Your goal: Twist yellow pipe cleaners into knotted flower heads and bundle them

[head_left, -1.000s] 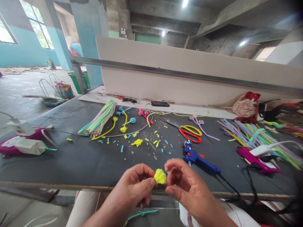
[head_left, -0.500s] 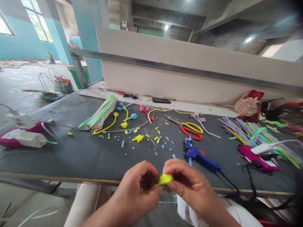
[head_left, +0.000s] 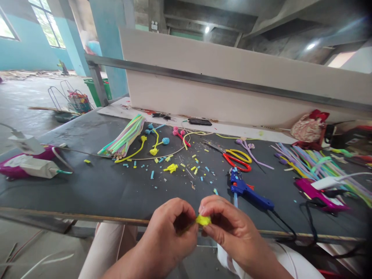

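Both my hands meet over the near edge of the dark worktable (head_left: 87, 190). My left hand (head_left: 165, 240) and my right hand (head_left: 229, 228) are closed in a pinch on a small yellow pipe-cleaner ball (head_left: 202, 220), whose thin stem runs back into my left fingers. Just beyond my right hand lies a blue glue gun (head_left: 247, 190) with its black cord trailing off to the right. Red-and-yellow scissors (head_left: 236, 159) lie farther back.
A bundle of pastel pipe cleaners (head_left: 124, 137) lies at back left, another bundle (head_left: 316, 161) at right. Cut scraps and small finished flowers (head_left: 171, 167) litter the middle. Pink glue guns sit at left (head_left: 23, 164) and right (head_left: 316, 192). A white board (head_left: 232, 77) backs the table.
The yellow ball has been squeezed smaller and turned between my fingertips; both hands have closed in tighter round it. The view has tilted slightly downward.
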Demonstrator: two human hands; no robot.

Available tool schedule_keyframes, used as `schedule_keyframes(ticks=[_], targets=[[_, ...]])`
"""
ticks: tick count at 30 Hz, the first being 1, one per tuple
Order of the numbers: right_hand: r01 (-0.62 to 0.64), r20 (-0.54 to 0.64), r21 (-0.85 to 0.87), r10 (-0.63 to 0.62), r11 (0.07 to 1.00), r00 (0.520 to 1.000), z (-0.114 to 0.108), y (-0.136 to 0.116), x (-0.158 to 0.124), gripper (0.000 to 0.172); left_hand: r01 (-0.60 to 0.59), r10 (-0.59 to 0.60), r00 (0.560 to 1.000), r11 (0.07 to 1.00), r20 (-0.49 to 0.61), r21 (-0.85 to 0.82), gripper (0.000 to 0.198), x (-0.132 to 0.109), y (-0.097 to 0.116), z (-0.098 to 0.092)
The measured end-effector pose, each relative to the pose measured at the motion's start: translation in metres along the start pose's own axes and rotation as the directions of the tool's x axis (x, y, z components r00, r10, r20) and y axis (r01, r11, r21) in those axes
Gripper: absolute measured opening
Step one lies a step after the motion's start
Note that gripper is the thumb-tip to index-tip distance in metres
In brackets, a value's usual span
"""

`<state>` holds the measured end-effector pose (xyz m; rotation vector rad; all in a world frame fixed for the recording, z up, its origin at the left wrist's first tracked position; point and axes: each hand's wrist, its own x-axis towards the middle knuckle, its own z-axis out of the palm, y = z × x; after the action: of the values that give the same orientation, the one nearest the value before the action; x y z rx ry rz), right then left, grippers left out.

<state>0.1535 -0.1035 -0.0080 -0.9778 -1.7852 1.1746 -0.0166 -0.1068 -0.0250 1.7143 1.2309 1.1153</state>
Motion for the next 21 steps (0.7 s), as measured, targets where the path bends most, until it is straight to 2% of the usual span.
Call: schedule_keyframes(ticks=[5, 11, 15, 19, 21], targets=[[0.0, 0.005, -0.021, 0.0, 1.0, 1.0, 0.001, 0.001, 0.001, 0.006, -0.105, 0.111, 0.992, 0.99, -0.052, 0.094, 0.011, 0.0, 0.002, 0.0], [-0.008, 0.024, -0.009, 0.009, 1.0, 1.0, 0.005, 0.003, 0.0, 0.005, -0.141, 0.149, 0.988, 0.982, -0.052, 0.126, 0.014, 0.0, -0.003, 0.001], [-0.107, 0.013, 0.211, 0.107, 0.972, 0.994, 0.005, 0.006, 0.002, 0.007, -0.105, 0.105, 0.994, 0.994, 0.006, 0.023, 0.018, -0.003, -0.002, -0.001], [-0.16, -0.008, 0.473, 0.186, 0.866, 0.983, 0.004, 0.006, 0.003, 0.014, -0.052, 0.074, 0.99, 0.984, 0.121, -0.173, 0.036, -0.01, 0.002, -0.004], [-0.169, -0.004, 0.537, 0.203, 0.827, 0.979, 0.004, 0.005, 0.003, 0.014, -0.016, 0.052, 0.99, 0.965, 0.128, -0.263, 0.037, -0.013, 0.003, -0.003]])
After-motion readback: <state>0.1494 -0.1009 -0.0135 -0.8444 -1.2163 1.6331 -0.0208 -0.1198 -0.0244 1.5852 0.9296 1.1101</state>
